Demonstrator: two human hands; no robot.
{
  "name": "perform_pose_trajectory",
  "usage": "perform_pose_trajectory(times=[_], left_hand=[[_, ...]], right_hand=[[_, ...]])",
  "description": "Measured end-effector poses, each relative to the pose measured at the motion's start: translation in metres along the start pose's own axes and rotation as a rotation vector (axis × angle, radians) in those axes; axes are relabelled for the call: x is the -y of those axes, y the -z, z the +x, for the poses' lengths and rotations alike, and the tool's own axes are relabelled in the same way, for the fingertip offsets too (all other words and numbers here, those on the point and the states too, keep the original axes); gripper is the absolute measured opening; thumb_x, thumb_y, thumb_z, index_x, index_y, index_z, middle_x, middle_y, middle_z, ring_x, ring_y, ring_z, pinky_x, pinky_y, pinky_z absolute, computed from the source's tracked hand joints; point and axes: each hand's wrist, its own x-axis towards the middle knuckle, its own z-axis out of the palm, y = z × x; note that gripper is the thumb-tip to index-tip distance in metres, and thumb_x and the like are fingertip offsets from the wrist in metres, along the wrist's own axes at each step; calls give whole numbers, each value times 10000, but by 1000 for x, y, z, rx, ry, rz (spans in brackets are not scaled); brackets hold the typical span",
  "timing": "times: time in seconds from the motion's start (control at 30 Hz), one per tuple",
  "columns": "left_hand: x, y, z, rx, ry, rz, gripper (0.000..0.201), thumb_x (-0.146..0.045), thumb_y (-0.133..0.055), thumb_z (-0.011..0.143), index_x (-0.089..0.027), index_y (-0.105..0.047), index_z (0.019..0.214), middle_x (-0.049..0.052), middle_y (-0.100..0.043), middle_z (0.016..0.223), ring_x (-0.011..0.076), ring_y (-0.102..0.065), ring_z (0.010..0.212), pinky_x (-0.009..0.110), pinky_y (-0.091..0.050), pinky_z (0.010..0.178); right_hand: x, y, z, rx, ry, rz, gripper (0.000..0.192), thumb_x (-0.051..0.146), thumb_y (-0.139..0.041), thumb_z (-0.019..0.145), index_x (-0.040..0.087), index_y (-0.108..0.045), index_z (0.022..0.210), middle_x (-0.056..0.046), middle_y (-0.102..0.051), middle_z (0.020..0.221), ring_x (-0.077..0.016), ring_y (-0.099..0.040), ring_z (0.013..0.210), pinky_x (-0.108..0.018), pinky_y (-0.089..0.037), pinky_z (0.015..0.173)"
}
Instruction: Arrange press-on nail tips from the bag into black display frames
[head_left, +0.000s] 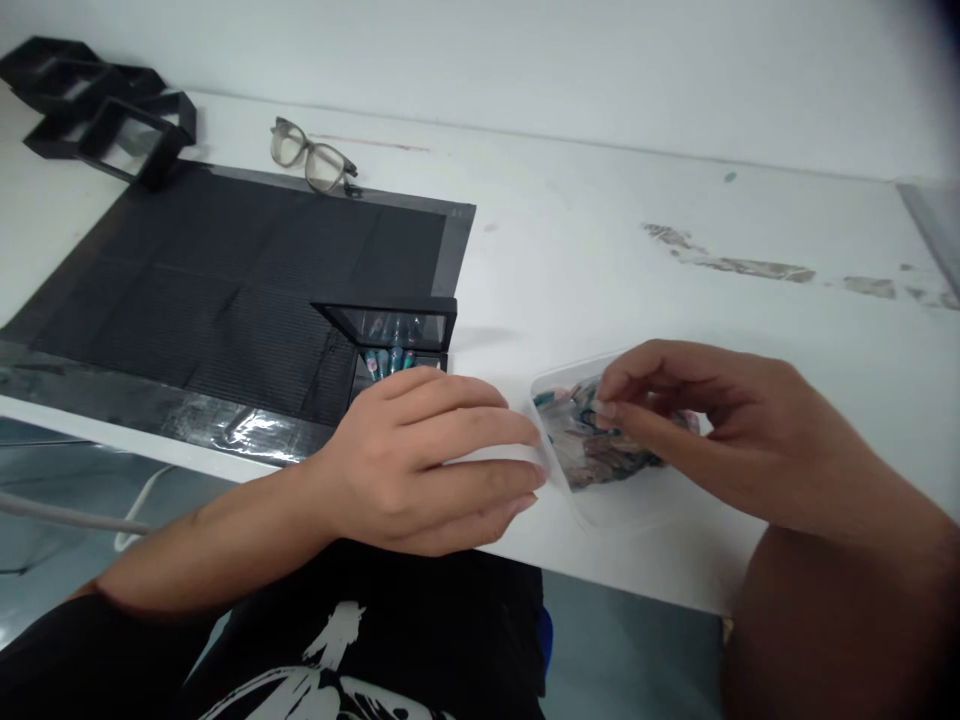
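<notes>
My right hand (pixel 739 415) hangs over a clear plastic tub (pixel 600 515), its thumb and forefinger pinched together. Whatever lies between those fingertips is too small to make out. Inside the tub is a loose heap of small teal, pink and brownish false nails (pixel 581 455), partly covered by that hand. My left hand (pixel 431 465) has its fingers stretched out, tips at the tub's left rim; whether they press on it I cannot tell. Just beyond the left hand, a small black case (pixel 450 325) stands with its mirrored lid up, showing several teal false nails (pixel 388 362) in a row.
A black mat (pixel 225 270) covers the left side of the white table (pixel 570 250). Eyeglasses (pixel 307 155) lie at its far edge. Several black frame-like boxes (pixel 112 110) are piled at the back left. Torn tape residue (pixel 757 268) marks the table at right.
</notes>
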Motion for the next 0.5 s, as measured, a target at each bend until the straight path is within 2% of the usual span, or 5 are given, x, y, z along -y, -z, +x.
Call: perform_pose_trajectory(times=[0.1, 0.23, 0.5], left_hand=[[0, -1, -1, 42, -20, 4, 118, -295, -685, 877, -236, -728, 969, -24, -777, 1033, 175, -710, 960, 310, -543, 767], [-1, -4, -3, 116, -53, 28, 133, -290, -672, 895, -221, -724, 996, -16, -762, 1096, 188, -692, 1030, 327, -524, 829], [-1, -6, -3, 217, -48, 30, 140, -290, -636, 929, -228, -714, 1027, -13, -747, 1151, 177, -662, 1122, 321, -500, 904]], right_hand=[[-4, -6, 2, 39, -3, -147, 44, 292, -636, 880, 255, -631, 905, 48, -617, 655, -106, -525, 520, -248, -428, 477], [-2, -16, 7, 121, 55, -265, 119, 378, -640, 882, 265, -674, 864, 59, -544, 581, -109, -482, 503, -264, -381, 488], [4, -24, 9, 185, 54, -411, 158, 321, -562, 917, 302, -718, 897, 58, -546, 562, -115, -495, 500, -269, -339, 496]])
